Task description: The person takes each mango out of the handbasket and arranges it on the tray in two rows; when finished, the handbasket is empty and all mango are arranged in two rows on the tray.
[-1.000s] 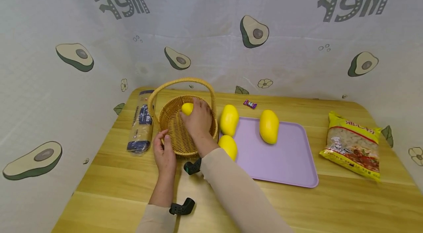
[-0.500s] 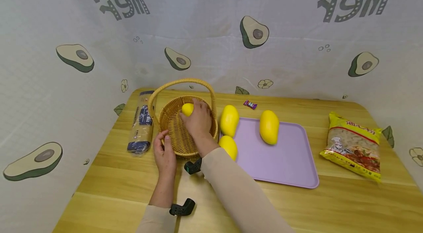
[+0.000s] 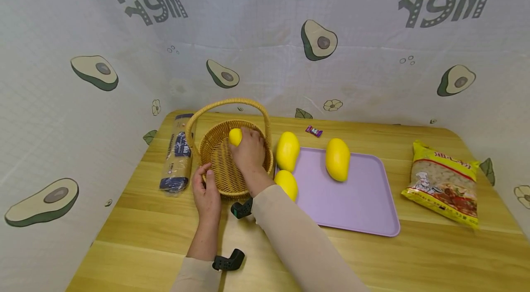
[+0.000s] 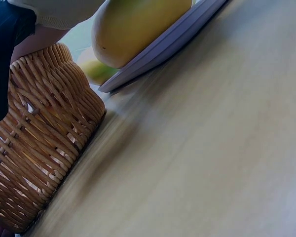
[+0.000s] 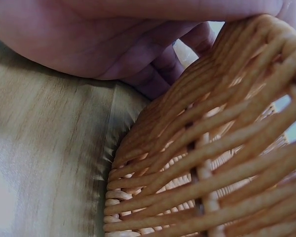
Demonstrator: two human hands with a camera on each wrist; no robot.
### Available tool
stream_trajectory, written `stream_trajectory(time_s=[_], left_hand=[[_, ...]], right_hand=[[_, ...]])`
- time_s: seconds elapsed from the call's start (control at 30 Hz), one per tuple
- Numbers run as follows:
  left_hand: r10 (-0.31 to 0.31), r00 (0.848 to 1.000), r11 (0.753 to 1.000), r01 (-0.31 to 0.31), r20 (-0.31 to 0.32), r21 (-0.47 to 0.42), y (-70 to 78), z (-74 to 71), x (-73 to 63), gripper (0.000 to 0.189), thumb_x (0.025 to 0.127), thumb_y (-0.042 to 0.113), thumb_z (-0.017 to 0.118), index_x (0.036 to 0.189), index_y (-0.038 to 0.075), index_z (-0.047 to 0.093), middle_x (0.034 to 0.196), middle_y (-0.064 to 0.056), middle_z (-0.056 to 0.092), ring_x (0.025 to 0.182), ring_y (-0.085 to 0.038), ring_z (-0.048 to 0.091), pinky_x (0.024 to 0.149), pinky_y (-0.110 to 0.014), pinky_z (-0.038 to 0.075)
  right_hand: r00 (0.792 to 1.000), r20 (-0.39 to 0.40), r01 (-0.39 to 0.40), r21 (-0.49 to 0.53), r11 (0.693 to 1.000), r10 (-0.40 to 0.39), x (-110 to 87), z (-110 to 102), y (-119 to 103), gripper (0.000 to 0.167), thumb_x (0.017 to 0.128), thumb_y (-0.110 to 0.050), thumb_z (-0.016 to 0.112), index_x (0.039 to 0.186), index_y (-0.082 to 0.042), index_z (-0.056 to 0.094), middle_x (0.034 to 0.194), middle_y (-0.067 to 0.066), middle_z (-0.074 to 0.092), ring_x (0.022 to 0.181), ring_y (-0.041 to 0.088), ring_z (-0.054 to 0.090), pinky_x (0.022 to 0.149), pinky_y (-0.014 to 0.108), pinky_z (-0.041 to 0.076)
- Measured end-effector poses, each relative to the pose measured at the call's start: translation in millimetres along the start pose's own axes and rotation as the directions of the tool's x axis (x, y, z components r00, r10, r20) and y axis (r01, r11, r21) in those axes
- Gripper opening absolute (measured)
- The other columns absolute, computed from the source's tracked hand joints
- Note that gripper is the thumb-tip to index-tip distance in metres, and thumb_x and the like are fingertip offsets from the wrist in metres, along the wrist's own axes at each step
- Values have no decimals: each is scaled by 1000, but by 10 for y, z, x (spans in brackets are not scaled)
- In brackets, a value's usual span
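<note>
In the head view, a round wicker basket (image 3: 219, 163) with a tall arched handle stands at the left of the table. My right hand (image 3: 250, 151) reaches down inside it, over a yellow mango (image 3: 235, 137); one end of the mango shows, the rest lies under my palm and fingers. My left hand (image 3: 207, 197) holds the basket's near-left rim. In the right wrist view the left hand (image 5: 113, 44) has its thumb along the rim and its fingers behind the wicker wall (image 5: 207, 163). The left wrist view shows the basket's outer side (image 4: 44, 133).
Right of the basket is a purple tray (image 3: 352, 209) bearing mangoes (image 3: 337, 159), with others (image 3: 287, 151) (image 3: 286, 184) at its left edge. A wrapped pasta pack (image 3: 175, 156) lies left, a small purple candy (image 3: 313, 131) behind, and a yellow food bag (image 3: 443, 184) far right.
My right thumb and fingertips have shifted slightly rightward and back, so a little more of the mango's end shows. The left hand and basket stay put.
</note>
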State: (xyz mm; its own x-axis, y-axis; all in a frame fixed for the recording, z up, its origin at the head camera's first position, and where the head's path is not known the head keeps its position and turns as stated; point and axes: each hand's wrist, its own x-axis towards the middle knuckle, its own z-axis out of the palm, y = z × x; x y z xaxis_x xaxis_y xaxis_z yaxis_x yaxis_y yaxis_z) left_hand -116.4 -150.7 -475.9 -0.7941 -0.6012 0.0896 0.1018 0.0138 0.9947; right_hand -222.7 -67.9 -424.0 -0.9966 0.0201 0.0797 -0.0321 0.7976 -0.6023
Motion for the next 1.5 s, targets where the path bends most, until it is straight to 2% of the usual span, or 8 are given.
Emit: stream_trajectory(time_s=[0.2,0.47,0.63,0.87,1.03,1.17,1.33,1.5], left_hand=[[13,1000,1000,-13,-9,2,-20,2,5,29,105,10,48,127,-7,58,148,-21,46,154,-33,27,129,-49,17],[-7,1000,1000,7,10,12,-14,-2,-10,30,107,13,47,128,-5,57,151,-19,43,156,-33,22,129,-52,16],[5,1000,1000,-5,-1,8,-14,5,-15,29,106,12,47,127,-6,58,149,-21,45,155,-33,25,129,-51,17],[7,1000,1000,-7,-9,18,-3,13,-19,29,106,12,48,126,-5,59,146,-21,47,153,-33,28,128,-51,19],[-6,1000,1000,6,-6,19,3,12,-22,30,106,12,48,127,-5,59,148,-20,47,154,-33,28,129,-51,18],[-5,1000,1000,5,-2,13,4,10,-23,30,106,12,48,128,-4,59,149,-20,46,154,-33,27,129,-50,18],[22,1000,1000,-22,-14,11,-11,8,-3,28,105,10,49,126,-6,60,144,-22,49,152,-33,30,128,-50,19],[15,1000,1000,-15,-6,20,-9,-9,9,29,106,12,49,127,-4,60,146,-21,48,153,-33,28,129,-51,19]], right_hand=[[1000,1,-3,-18,1000,3,4,6,8,58,94,-35,73,147,-18,54,138,13,60,122,32,59,99,47,54],[1000,9,-6,-6,1000,6,-8,-4,11,58,95,-34,73,147,-18,54,139,13,60,123,33,59,100,47,54],[1000,4,-7,1,1000,7,-11,-3,11,57,95,-34,73,146,-17,55,138,14,60,122,33,59,100,47,54],[1000,-4,-29,73,997,29,-36,-38,-4,61,95,-35,73,149,-18,52,141,15,56,119,36,61,99,48,55],[999,-18,-29,143,989,32,-96,-104,-33,65,94,-38,73,152,-19,48,142,15,53,114,37,65,94,50,57],[999,-28,-11,178,984,16,-157,-156,-48,69,93,-40,75,153,-19,47,142,16,53,119,37,63,95,52,56],[1000,0,6,164,987,-6,-241,-229,-67,75,92,-44,74,155,-16,43,139,18,60,120,38,64,97,52,55],[999,14,35,164,986,-38,-333,-324,-92,75,92,-48,73,153,-15,44,128,19,66,108,39,67,89,51,56]])
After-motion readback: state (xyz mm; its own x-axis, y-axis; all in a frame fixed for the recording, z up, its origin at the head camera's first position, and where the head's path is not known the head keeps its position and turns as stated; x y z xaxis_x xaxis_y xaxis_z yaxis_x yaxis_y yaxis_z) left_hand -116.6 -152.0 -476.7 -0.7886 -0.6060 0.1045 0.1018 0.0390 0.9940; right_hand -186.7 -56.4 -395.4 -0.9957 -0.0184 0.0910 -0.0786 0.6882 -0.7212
